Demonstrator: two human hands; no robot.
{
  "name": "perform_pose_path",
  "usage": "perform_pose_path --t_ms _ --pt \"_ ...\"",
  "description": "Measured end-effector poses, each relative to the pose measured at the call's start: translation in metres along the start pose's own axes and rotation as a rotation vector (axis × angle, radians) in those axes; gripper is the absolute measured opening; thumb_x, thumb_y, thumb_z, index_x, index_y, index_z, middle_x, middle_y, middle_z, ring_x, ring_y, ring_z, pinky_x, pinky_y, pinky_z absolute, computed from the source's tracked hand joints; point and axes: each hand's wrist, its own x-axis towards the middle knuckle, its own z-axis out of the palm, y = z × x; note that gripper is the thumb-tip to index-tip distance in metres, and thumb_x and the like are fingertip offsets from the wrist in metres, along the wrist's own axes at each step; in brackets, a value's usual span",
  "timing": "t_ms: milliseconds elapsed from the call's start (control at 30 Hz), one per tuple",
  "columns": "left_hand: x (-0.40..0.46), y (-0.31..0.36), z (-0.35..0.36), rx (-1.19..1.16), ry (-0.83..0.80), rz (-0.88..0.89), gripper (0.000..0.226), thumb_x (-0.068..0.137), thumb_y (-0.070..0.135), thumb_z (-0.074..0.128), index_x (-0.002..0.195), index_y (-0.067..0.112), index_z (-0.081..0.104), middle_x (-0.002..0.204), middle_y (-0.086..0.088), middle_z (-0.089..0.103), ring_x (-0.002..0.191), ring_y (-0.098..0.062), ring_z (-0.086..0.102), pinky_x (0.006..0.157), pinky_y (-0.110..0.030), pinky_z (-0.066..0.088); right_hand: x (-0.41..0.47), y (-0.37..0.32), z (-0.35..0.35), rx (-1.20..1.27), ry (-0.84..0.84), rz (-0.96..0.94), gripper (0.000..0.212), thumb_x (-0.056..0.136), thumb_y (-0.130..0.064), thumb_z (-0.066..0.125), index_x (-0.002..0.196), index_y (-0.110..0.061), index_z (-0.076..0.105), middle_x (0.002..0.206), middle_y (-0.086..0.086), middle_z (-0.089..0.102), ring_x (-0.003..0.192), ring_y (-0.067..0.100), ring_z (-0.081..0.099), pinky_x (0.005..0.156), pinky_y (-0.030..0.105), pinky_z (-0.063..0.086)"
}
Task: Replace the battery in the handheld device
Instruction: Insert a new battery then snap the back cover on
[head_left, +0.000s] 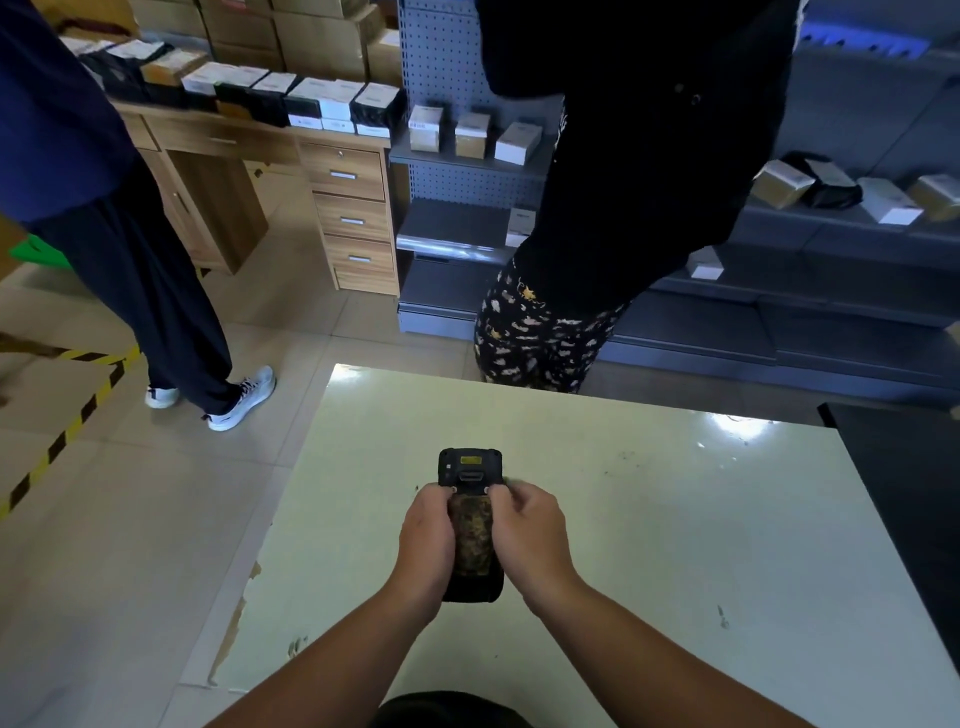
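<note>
Both hands, left (427, 540) and right (527, 535), wrap their fingers around the handheld device (470, 525), its top toward twelve o'clock. It looks rigid and chunky, best gripped along its sides.

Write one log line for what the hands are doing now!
step: opening back | left hand: gripping handheld device | right hand: gripping device | device: over table
</note>
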Motion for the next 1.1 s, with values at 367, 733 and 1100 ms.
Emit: perform_pose_path --t_ms 367,733,1100 --pt "0.013 -0.014 -0.002 0.010 -0.281 -0.082 0.073 0.094 0.076 0.018 0.117 0.034 0.073 0.112 -0.002 0.080 0.105 -0.019 0.074 0.094 -0.038 0.056 0.027 -0.008 -0.004 -0.706 -0.162 -0.119 0.079 0.075 -0.058 0.072 0.141 -0.028 0.041 0.123 0.007 0.058 0.109 0.028 0.062 0.086 0.036 0.053" --pt "0.066 -0.038 -0.075 1.465 0.051 0.657 0.057 0.091 0.051 0.043 0.127 0.015 0.068 0.122 -0.010 0.072 0.112 -0.030 0.065 0.106 -0.053 0.046 0.074 0.044 0.028 -0.937 -0.201 0.024 0.078 0.079 -0.053 0.072 0.141 -0.019 0.037 0.125 0.011 0.049 0.111 0.029 0.054 0.082 0.037 0.053" --pt "0.077 -0.076 -0.078 1.463 0.003 0.762 0.053 0.092 0.048 0.050 0.132 0.016 0.062 0.130 -0.007 0.066 0.122 -0.027 0.057 0.117 -0.049 0.034 0.085 0.104 0.061 -0.973 -0.154 0.006 0.086 0.085 -0.051 0.065 0.152 -0.021 0.020 0.129 0.010 0.042 0.110 0.028 0.051 0.079 0.036 0.054"
